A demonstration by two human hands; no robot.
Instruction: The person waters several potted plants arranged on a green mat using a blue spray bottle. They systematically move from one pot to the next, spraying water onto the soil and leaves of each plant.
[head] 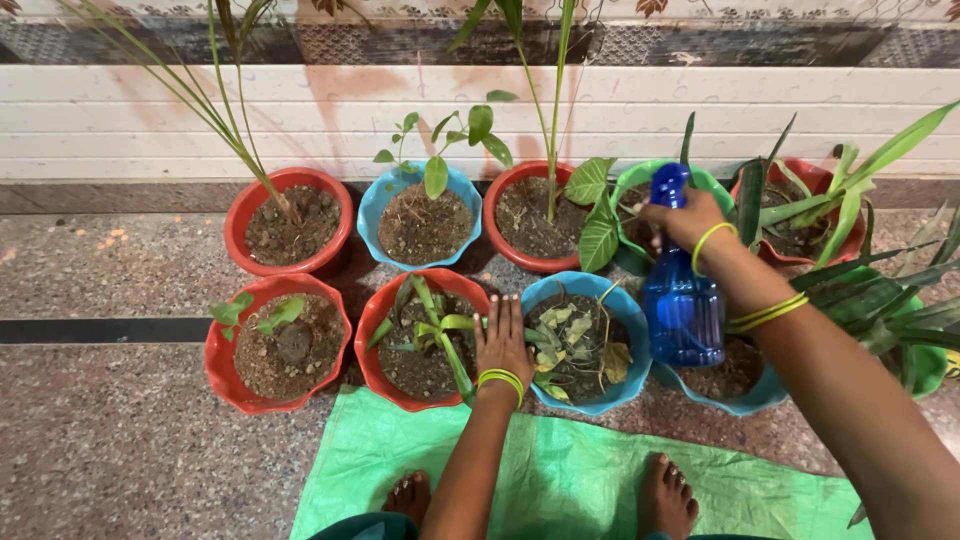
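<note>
The right hand (pixel 682 222) is wrapped around the neck of a translucent blue plastic spray bottle (pixel 683 290), fingers closed at the trigger, its nozzle turned toward the green plastic pot (pixel 650 180) in the back row. The bottle hangs over the blue plastic pot (pixel 730 385) at the near right. The left hand (pixel 502 342) lies open, fingers spread flat, on the rims where the red scalloped plastic pot with the green shoot (pixel 425 340) meets the blue scalloped plastic pot of wilted leaves (pixel 585 342).

As for progress, I can't pick out wet soil from dry anywhere; every pot looks the same dull brown (no spray mist shows either). By my reckoning the spraying is at the right-hand pots, and the two red pots (pixel 285 290) on the far left look untouched. Bare feet rest on a green woven sheet (pixel 560 480) on the speckled stone floor (pixel 110 440).
</note>
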